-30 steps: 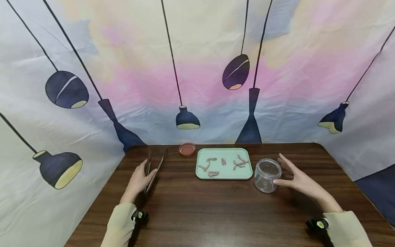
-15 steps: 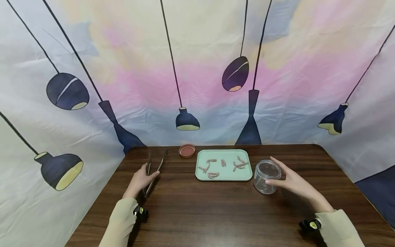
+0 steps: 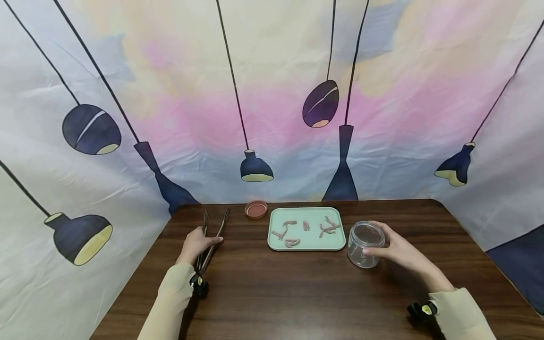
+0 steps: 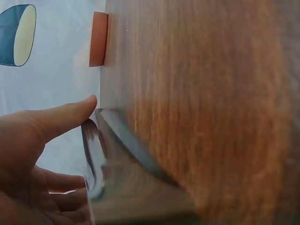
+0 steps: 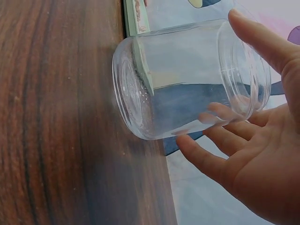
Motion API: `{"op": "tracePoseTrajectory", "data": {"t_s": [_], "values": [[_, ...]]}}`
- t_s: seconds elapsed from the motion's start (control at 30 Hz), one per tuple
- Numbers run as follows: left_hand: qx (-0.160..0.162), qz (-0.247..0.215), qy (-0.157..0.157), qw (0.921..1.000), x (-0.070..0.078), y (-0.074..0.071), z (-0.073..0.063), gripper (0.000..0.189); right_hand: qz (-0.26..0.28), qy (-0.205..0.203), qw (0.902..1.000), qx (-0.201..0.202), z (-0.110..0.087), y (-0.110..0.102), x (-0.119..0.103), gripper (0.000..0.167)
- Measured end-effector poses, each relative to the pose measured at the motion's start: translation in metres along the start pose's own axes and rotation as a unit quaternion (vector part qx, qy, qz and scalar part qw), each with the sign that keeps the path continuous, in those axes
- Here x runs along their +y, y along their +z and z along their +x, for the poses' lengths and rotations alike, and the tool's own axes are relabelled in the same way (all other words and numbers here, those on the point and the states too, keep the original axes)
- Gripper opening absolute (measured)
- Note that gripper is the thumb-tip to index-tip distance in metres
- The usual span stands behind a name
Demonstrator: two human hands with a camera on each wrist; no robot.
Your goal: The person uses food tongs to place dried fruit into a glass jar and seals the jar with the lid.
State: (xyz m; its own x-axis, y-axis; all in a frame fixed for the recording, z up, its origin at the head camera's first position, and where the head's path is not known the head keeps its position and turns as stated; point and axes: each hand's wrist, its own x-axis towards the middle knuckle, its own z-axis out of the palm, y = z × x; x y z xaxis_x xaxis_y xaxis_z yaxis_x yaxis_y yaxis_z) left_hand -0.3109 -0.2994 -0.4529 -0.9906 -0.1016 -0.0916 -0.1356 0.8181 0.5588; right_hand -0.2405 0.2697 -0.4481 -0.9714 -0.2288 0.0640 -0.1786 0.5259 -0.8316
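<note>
Centrally in the head view, a mint-green tray (image 3: 308,240) of twisted pinkish pieces (image 3: 328,229) lay on the dark wood-grain table (image 3: 289,293), between the tongs (image 3: 209,254) and the clear jar (image 3: 359,257); a shallow red-brown cap (image 3: 256,210) sat near its back left corner, and a lamp-patterned cloth (image 3: 272,94) hung behind. The tongs lay at the table's left, their slim arms spread in a V, long axis running away from the person, tips towards the cloth; the left hand (image 3: 197,244) spanned them. The jar stood upright, mouth up, just right of the tray, the right hand (image 3: 395,246) spread around it. In the left wrist view, the thumb was straight above glossy metal, fingers relaxed; firm contact could not be told. In the right wrist view, thumb and fingers stood wide apart about the smooth, cylindrical, transparent jar.
</note>
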Motion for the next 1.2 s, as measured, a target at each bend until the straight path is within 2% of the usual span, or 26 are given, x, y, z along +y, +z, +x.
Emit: {"op": "tracePoseTrajectory", "data": {"t_s": [0.13,0.37,0.7,0.87,1.2], "values": [[-0.001,0.002,-0.005,1.0000,0.003,0.000,0.000,0.090,0.007,-0.002,1.0000,-0.001,-0.001,0.001,0.000,0.090],[0.013,0.010,0.003,0.9999,0.009,0.001,0.000,0.077,0.010,-0.002,0.9999,0.005,-0.001,0.002,-0.001,0.091],[0.052,-0.002,0.000,0.9987,0.008,0.005,-0.002,0.079,0.021,-0.005,0.9998,-0.002,0.001,0.001,-0.001,0.090],[0.074,-0.023,0.003,0.9970,0.012,0.003,-0.002,0.077,0.017,-0.002,0.9999,-0.001,0.002,-0.001,0.001,0.090],[0.106,-0.016,0.027,0.9939,0.026,-0.001,-0.007,0.072,0.011,0.002,0.9999,-0.007,-0.001,0.000,0.002,0.091]]}}
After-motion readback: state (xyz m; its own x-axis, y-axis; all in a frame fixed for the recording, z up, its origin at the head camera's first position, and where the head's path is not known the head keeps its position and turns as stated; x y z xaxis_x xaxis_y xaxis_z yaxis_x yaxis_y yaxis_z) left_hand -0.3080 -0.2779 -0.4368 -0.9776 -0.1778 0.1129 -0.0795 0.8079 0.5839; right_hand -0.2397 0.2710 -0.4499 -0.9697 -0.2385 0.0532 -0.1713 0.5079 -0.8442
